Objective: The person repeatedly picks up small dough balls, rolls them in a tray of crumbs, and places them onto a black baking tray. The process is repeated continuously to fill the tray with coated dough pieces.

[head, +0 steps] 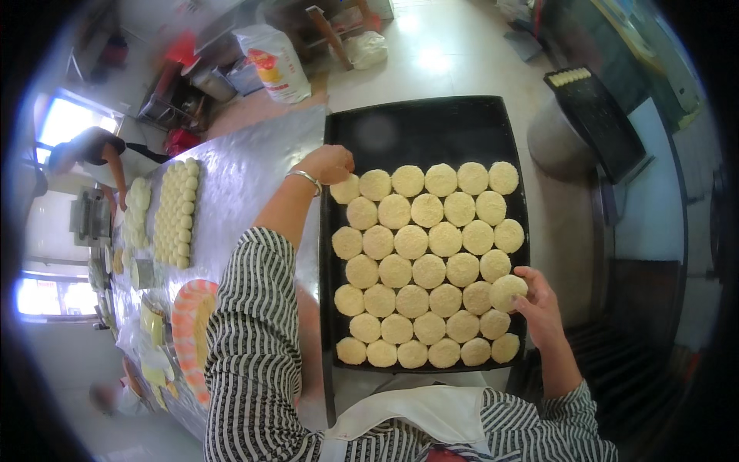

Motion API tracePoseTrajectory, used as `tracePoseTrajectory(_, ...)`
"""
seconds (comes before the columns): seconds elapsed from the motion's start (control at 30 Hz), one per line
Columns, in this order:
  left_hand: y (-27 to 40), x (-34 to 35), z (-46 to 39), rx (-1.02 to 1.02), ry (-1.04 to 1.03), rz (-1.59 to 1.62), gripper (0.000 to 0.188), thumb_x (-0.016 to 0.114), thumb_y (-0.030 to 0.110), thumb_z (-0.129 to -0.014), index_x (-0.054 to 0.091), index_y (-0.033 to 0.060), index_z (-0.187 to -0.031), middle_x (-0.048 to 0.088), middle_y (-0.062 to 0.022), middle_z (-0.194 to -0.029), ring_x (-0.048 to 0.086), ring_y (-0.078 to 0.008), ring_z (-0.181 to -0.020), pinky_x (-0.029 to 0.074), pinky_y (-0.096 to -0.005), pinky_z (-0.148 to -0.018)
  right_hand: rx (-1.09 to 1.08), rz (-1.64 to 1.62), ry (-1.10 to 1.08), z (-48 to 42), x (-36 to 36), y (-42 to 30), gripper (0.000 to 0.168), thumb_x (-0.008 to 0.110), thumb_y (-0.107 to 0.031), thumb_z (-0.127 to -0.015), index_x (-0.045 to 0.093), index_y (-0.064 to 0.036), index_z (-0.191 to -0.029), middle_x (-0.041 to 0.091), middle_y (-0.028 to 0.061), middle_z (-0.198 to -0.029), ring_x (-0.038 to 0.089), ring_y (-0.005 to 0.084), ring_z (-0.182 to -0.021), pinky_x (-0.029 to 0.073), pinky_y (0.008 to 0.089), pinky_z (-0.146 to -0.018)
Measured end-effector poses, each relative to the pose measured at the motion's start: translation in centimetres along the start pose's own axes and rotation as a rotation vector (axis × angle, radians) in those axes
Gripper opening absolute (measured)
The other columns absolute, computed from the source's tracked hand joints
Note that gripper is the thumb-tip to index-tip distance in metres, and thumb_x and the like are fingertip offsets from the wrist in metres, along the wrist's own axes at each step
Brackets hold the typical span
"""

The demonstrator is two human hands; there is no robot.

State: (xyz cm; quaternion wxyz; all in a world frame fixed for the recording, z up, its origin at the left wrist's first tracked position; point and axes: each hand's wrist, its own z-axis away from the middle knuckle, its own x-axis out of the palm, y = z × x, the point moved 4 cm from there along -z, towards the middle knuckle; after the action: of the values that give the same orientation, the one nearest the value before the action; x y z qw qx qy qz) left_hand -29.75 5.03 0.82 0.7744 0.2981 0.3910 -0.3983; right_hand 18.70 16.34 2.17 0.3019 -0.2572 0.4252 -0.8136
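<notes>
A black baking tray (404,124) lies before me, bearing staggered rows of flat, round, crumb- or seed-coated dough pieces (427,209). Between the thumb and fingers of my right hand (540,312) is one coated dough round (508,293), raised over the tray's right edge and overlapping the rounds beneath it. My left hand (328,163), with a bangle at the wrist, is at the tray's left rim. Its fingers are curled just above the leftmost round (344,189) of the farthest row; whether they grip it is hidden.
Left of the tray, a metal worktable (248,167) carries a block of dough balls (176,213) and an orange-and-white basin (193,335) of crumb-like coating. A co-worker (92,150) bends over its far side. Another black tray (600,115) rests on a large drum (557,138) at right.
</notes>
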Motion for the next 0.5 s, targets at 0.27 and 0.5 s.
tracePoseTrajectory(0.27, -0.5, 1.4, 3.3, 0.013, 0.227, 0.022, 0.029, 0.065, 0.010, -0.081, 0.073, 0.0079, -0.110, 0.075, -0.0120, -0.108, 0.069, -0.0333, -0.102, 0.055, -0.0416, -0.088, -0.081, 0.262, -0.117, -4.0, 4.2, -3.1, 0.040, 0.065, -0.001, -0.089, 0.056, -0.002, -0.128, 0.064, 0.0070, -0.115, 0.063, 0.0153, -0.104, 0.053, 0.0299, -0.085)
tracePoseTrajectory(0.5, -0.5, 1.7, 4.5, -0.047, 0.305, 0.136, 0.029, 0.065, 0.011, -0.085, 0.070, 0.0071, -0.114, 0.074, -0.0125, -0.110, 0.069, -0.0332, -0.105, 0.055, -0.0419, -0.091, -0.230, 0.224, -0.294, -12.7, 10.8, -7.1, 0.040, 0.068, -0.004, -0.091, 0.056, -0.002, -0.129, 0.065, 0.0077, -0.112, 0.064, 0.0156, -0.100, 0.053, 0.0299, -0.080)
